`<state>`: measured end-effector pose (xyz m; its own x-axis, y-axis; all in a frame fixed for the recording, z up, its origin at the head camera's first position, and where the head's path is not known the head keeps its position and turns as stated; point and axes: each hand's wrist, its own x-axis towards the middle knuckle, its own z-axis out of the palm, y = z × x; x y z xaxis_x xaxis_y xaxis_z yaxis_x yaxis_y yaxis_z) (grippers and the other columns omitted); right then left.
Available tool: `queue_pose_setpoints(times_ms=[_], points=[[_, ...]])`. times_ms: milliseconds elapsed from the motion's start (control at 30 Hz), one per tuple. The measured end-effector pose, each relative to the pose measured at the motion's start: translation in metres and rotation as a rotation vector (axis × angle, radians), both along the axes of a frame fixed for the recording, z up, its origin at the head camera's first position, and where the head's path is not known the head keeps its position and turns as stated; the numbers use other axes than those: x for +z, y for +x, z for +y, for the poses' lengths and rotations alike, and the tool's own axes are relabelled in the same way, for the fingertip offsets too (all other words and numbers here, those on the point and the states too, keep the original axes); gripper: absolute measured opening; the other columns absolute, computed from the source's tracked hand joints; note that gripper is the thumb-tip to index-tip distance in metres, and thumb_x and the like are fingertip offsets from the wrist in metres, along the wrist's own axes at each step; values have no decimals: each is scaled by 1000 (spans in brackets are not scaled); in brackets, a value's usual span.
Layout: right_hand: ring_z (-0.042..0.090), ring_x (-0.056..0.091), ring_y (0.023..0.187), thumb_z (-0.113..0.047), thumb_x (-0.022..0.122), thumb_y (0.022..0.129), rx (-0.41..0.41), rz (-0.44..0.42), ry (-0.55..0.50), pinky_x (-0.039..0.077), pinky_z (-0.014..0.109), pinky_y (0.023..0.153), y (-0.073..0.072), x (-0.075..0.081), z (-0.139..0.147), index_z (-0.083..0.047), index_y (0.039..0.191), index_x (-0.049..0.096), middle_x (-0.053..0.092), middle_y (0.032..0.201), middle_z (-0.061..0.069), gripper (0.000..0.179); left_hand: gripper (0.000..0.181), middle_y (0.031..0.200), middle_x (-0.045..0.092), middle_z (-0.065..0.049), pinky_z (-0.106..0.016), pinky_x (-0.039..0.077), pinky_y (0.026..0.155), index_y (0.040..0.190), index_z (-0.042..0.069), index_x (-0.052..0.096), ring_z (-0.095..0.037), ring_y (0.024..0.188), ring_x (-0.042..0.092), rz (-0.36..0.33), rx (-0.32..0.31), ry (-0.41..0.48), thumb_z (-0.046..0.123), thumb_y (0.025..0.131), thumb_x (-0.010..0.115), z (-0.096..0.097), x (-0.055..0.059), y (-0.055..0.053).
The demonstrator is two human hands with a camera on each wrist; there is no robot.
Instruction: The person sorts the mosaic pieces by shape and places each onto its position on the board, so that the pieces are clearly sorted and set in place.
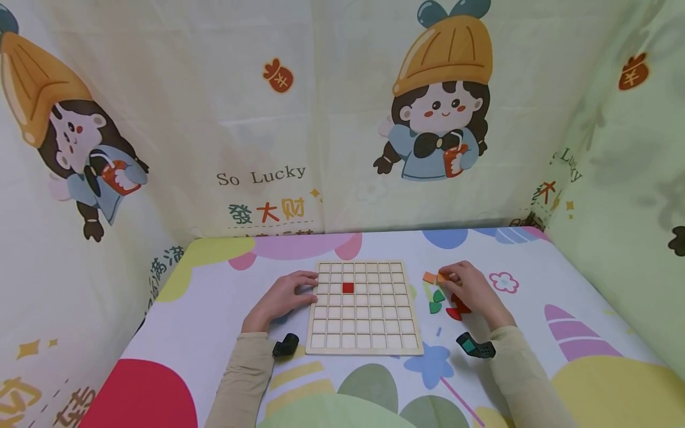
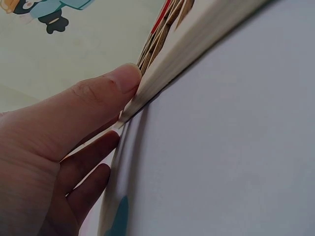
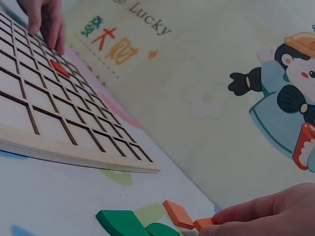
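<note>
Board [image 1: 362,312] with square cells, flat on printed tablecloth [image 1: 214,297]; inside one cell, toward far left part, red square [image 1: 348,288]; with left hand [image 1: 285,297], touches the left edge of board, fingers and thumb loosely extended; with right hand [image 1: 473,291], to the right of board, pinches orange piece [image 3: 201,223] between thumb and finger; just beside this piece, second orange piece [image 3: 177,215]; a little nearer, green pieces [image 1: 435,308] on the tablecloth; also red pieces [image 1: 455,314], partly hidden by right hand.

Red square [image 1: 348,288] blazing on the pale, gridded board [image 1: 363,312], lower centre! Right of that, orange pieces [image 1: 429,277], green pieces [image 1: 436,308], red pieces [image 1: 454,314]!
</note>
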<state>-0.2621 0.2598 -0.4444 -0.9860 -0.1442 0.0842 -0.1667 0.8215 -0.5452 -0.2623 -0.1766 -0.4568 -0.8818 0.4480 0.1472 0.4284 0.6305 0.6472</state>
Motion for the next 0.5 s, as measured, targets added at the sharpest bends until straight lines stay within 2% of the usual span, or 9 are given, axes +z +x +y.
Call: queue_pose_setpoints(times_ms=[233,500], points=[[34,58,100,-13,69,92,-7,16,-16,59,42,81,-1,0,1,-1,124,65,57,116,19,35,39,136,58,-6,-46,38,110,120,4,69,-29,131,48,-4,-2,0,22,87,76,0,1,0],[32,61,95,-13,70,91,52,98,-32,58,44,80,1,3,-2,0,120,67,60,112,17,32,39,136,58,-6,-46,38,110,120,3,69,-29,132,47,-15,8,1,20,86,76,1,3,1]])
